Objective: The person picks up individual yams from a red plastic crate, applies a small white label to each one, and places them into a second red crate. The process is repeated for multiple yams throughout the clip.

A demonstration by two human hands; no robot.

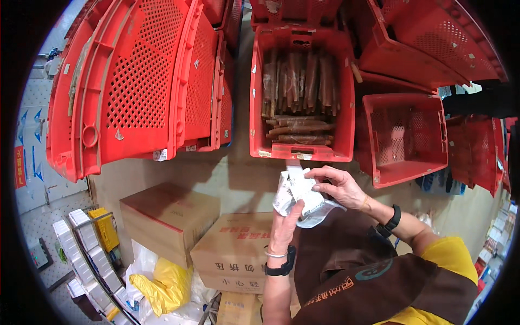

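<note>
My left hand (pixel 288 227) holds a bunch of white printed labels (pixel 298 192) with some clear, crumpled material beneath them, just below the front of a red crate (pixel 300 151). My right hand (pixel 338 189) reaches in from the right, its fingers bent onto the top of the labels, thumb and forefinger at their upper edge. A white strip rises from the bunch toward the crate's front rim. Inside that crate lie several long brown sticks in clear wrap (pixel 295 81), some lengthwise and some crosswise along the front.
Red crates (pixel 141 86) are stacked at left and upper right; a hollow red crate (pixel 406 141) sits at right. Cardboard boxes (pixel 168 222) lie below, with a yellow plastic sheet (pixel 168 287), a yellow bin (pixel 103 230) and white containers (pixel 86 244) at lower left.
</note>
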